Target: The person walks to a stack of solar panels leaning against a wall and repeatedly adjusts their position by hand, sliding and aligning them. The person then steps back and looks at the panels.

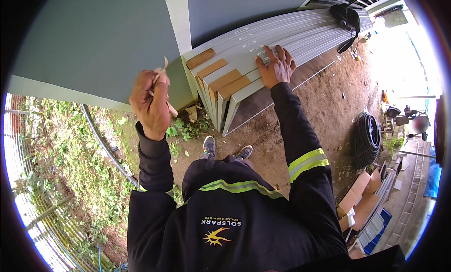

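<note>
Your left hand (151, 103), ten o'clock, closes its fingers round a pale curled strip (165, 65), while your right hand (278, 69), fingers spread, rests on flat silver metal-framed panels (300, 30) at one o'clock, likely heavy, stiff, fragile-faced, best gripped by their edges.

Brown dirt ground (322, 105), grey-framed panels (244, 39) standing on it, black coil (362, 143), green plants (193, 130)

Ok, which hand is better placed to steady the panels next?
Right, I'd say. The right hand is on the panels, fingers spread, with nothing visible in its grip. The left hand is closed around a pale strip, off to the left of them.
</note>
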{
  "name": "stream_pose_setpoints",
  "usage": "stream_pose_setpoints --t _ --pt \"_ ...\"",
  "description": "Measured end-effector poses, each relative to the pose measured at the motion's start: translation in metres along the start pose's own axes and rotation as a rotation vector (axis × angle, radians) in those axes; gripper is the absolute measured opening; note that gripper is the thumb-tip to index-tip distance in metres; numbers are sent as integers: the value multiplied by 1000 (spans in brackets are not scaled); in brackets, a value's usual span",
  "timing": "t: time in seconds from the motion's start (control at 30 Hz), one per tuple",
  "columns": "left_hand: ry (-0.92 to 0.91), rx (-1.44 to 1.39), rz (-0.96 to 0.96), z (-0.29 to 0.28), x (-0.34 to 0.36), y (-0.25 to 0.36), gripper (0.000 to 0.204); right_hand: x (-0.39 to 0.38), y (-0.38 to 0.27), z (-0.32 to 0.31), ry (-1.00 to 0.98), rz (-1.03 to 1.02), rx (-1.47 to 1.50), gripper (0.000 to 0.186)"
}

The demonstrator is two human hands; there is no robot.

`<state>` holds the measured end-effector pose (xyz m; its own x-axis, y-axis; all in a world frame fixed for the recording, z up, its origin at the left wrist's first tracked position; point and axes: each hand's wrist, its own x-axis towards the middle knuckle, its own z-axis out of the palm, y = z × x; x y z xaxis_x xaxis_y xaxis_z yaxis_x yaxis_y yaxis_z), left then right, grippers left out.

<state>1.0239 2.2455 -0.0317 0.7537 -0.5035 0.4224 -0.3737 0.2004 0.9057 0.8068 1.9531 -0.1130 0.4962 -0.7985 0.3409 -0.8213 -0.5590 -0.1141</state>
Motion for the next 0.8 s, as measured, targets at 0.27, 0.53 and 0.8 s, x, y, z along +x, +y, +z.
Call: stream_pose_setpoints --t 0.27,0.53,0.8 --pt "-173 -111 -483 11 -80 -29 20 -1 -1 -2 -14 7 -1 63" --pt "-309 64 -417 20 -118 -47 31 0 -2 -3 -36 17 -21 62" --pt "-250 -128 -551 39 -125 -64 28 3 4 2 -32 3 8 63"
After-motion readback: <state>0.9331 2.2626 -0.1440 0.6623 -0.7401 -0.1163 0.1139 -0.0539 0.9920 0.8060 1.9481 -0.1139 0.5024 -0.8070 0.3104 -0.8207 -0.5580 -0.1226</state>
